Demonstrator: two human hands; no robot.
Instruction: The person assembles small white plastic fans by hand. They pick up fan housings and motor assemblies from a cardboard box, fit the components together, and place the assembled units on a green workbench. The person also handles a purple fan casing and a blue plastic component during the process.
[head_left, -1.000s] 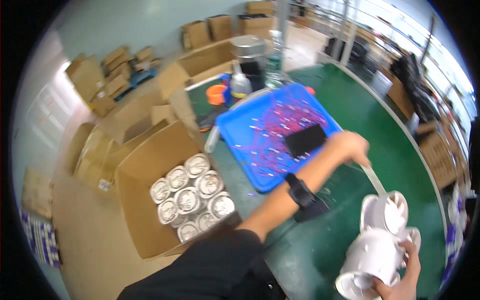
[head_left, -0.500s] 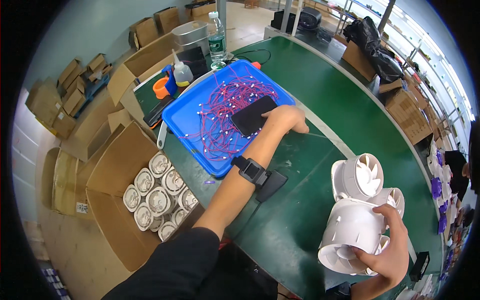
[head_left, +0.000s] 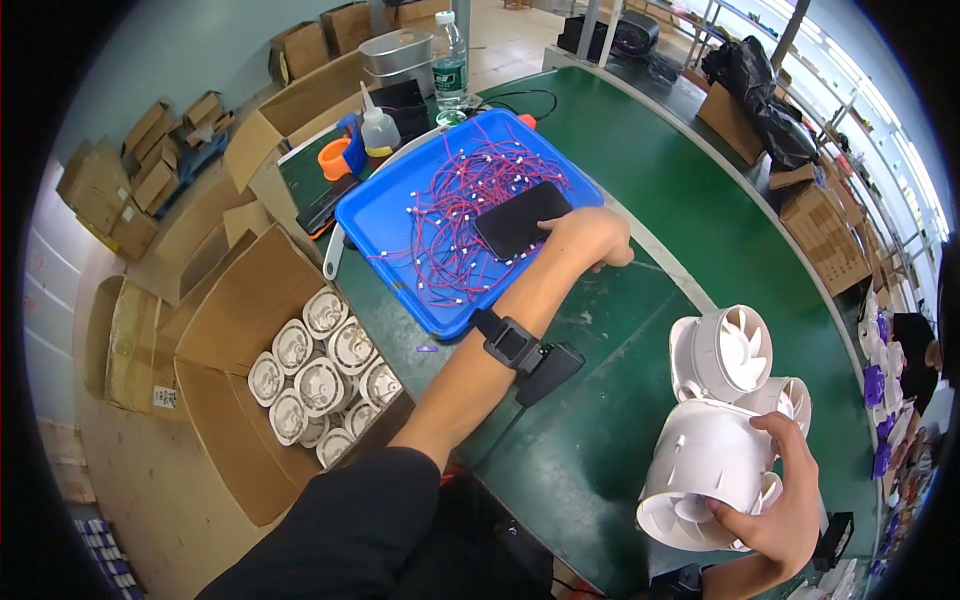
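My left hand (head_left: 592, 238) reaches across to the right rim of a blue tray (head_left: 385, 262), its thumb inside beside a black phone (head_left: 522, 221) and its other fingers curled outside the rim. Under and around the phone lies a tangle of thin red-purple wires (head_left: 440, 215) with small white connectors. At the lower right, my right hand (head_left: 785, 500) grips a white cylindrical fan housing (head_left: 700, 455), with the thumb in its open end and fingers over its side. Two more fan housings, one behind (head_left: 722, 350) and one to the right (head_left: 785, 400), stand against it.
Left of the green table (head_left: 600, 350), a cardboard box (head_left: 235, 350) holds several round white units. Beyond the tray stand a squeeze bottle (head_left: 379, 130), a water bottle (head_left: 449, 65) and an orange-and-blue tape dispenser (head_left: 337, 160). A small black object (head_left: 833, 540) sits at the right edge.
The view has shifted slightly, so the tray and box appear a little higher and the tray further right. Both hands keep about the same hold.
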